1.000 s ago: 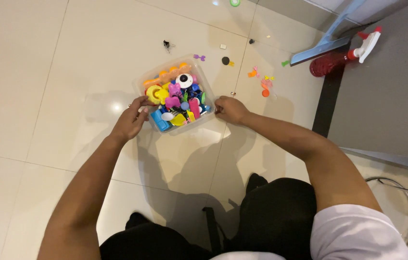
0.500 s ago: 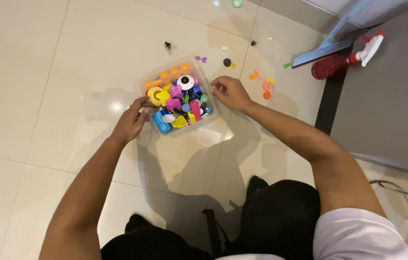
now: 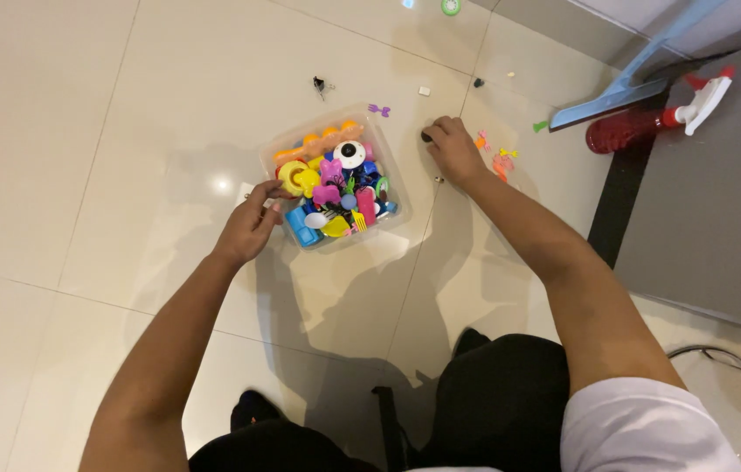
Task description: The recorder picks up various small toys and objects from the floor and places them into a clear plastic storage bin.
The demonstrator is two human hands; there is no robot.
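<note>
Our left hand grips the clear toy bin; our right hand curls its fingers on a dark piece, orange toys and a red spray bottle nearby.

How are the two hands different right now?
The left hand rests at the rim of the clear toy box; the right hand is out on the floor tiles, away from that box. The left hand's fingers curl beside the colourful toys; the right hand's fingertips press down at a small dark piece. Both are bare and palm down.
</note>
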